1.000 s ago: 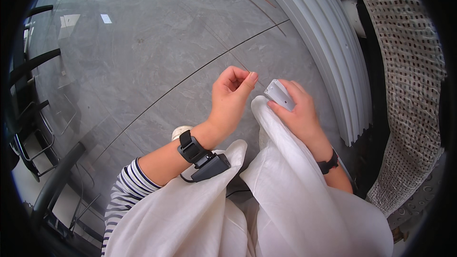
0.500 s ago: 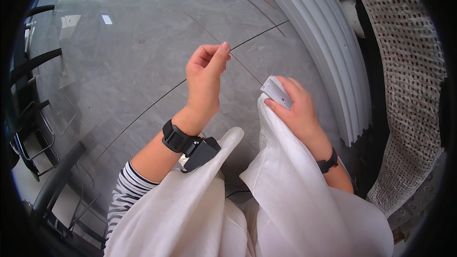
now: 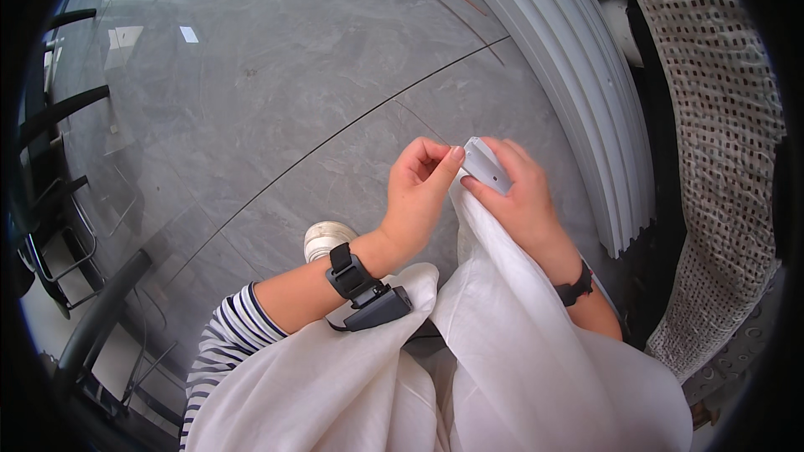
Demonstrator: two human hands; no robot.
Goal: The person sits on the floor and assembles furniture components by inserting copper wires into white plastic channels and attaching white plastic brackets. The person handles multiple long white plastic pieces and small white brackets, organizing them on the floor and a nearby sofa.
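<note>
My right hand (image 3: 523,201) grips a small white piece (image 3: 487,169) at the top edge of the white cloth (image 3: 502,326) over my lap, my left hand (image 3: 419,188) pinches beside it, possibly a thread, so fastening looks unfinished.

cloth (image 3: 519,343): plain white
sleeve (image 3: 230,339): navy-and-white stripes
wrist device (image 3: 368,297): black
floor (image 3: 276,92): grey marbled
curtain (image 3: 720,134): cream, dark dotted grid

You hold soft, matt white cloth (image 3: 511,326) and a smooth grey plastic clip (image 3: 487,166) over the glossy grey marble floor (image 3: 276,92).
</note>
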